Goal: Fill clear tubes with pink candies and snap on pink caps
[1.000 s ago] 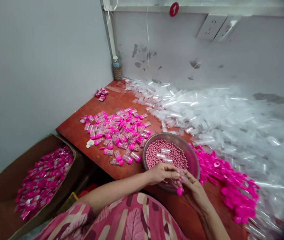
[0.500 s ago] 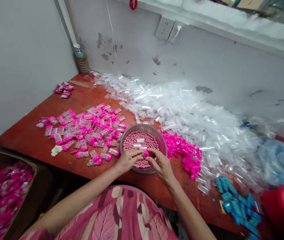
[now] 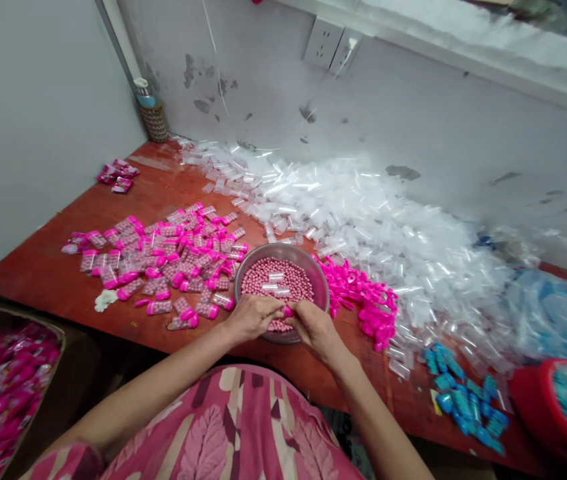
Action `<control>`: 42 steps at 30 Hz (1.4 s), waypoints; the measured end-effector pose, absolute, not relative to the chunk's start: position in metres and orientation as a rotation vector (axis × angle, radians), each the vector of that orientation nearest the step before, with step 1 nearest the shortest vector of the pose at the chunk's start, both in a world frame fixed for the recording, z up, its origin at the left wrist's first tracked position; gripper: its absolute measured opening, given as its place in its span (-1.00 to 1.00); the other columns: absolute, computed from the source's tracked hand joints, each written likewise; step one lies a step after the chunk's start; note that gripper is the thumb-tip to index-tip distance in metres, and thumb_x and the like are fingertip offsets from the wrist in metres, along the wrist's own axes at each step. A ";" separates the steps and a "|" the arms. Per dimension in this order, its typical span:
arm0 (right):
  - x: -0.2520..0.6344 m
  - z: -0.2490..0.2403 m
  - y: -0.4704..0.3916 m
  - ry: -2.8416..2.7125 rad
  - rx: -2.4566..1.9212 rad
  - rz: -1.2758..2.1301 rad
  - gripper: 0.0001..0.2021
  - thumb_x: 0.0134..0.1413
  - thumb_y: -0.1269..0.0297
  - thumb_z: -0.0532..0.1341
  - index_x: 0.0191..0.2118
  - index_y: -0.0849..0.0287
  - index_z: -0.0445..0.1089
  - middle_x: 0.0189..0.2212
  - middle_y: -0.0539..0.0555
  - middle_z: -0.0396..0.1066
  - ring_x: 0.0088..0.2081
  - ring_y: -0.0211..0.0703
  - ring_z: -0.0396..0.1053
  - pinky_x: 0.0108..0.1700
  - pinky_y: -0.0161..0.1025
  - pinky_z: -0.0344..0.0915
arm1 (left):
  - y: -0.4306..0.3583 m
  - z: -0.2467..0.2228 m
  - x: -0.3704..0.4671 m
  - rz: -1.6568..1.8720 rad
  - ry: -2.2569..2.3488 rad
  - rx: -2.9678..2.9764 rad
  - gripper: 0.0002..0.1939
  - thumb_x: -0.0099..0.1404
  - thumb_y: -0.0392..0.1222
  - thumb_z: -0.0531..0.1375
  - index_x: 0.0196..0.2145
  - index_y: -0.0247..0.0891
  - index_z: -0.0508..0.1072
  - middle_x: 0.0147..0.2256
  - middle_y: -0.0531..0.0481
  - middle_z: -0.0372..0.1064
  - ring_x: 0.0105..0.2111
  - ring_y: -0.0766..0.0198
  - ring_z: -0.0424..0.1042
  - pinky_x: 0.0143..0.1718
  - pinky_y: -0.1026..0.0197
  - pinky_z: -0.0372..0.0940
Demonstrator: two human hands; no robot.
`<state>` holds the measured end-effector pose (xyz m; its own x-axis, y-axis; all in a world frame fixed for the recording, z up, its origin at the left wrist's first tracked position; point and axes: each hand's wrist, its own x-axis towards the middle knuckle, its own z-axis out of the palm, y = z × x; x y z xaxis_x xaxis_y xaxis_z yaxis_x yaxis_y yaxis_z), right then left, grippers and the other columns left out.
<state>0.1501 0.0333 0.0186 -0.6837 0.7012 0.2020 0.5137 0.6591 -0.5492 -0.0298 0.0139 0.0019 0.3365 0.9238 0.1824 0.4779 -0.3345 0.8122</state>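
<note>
Over the near side of a metal bowl point(image 3: 324, 270), my left hand point(image 3: 254, 316) and my right hand point(image 3: 317, 328) meet with fingers closed. Between their fingertips shows a small bright pink cap point(image 3: 288, 311), gripped from both sides. Whether a clear tube is joined to it is hidden by the fingers. Pink beads point(image 3: 290, 270) fill the bowl, and a few clear plastic tubes point(image 3: 276, 277) lie on top of them. To the right of the bowl is a heap of loose pink caps point(image 3: 363, 293).
Left of the bowl lie many bead-filled bottles point(image 3: 178, 250) with pink caps. A large pile of clear tubes point(image 3: 363, 207) runs along the wall. Blue bottles point(image 3: 466, 393) and a red container point(image 3: 538, 407) sit at right. A box point(image 3: 60, 333) of pink packets stands lower left.
My fingers have closed more tightly round the pink cap, and my right fingers have curled in. The camera view has shifted slightly, with the scene sliding left and up.
</note>
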 end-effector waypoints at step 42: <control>0.174 0.007 0.071 -0.819 -1.145 1.912 -0.78 -0.05 0.14 0.14 -0.41 0.19 0.39 -0.36 0.05 0.41 -0.35 -0.27 0.36 -0.39 -0.35 0.32 | 0.032 -0.005 0.000 0.897 1.035 0.499 -0.67 0.00 -0.14 0.23 -0.28 -0.39 0.46 -0.47 -0.05 0.38 -0.49 0.33 0.37 -0.46 0.22 0.37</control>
<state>0.1743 0.0707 0.0071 -0.3199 0.8448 -0.4290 -0.2728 -0.5157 -0.8122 0.0002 0.0317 -0.0047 0.2172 0.8269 -0.5188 -0.3959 0.5604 0.7275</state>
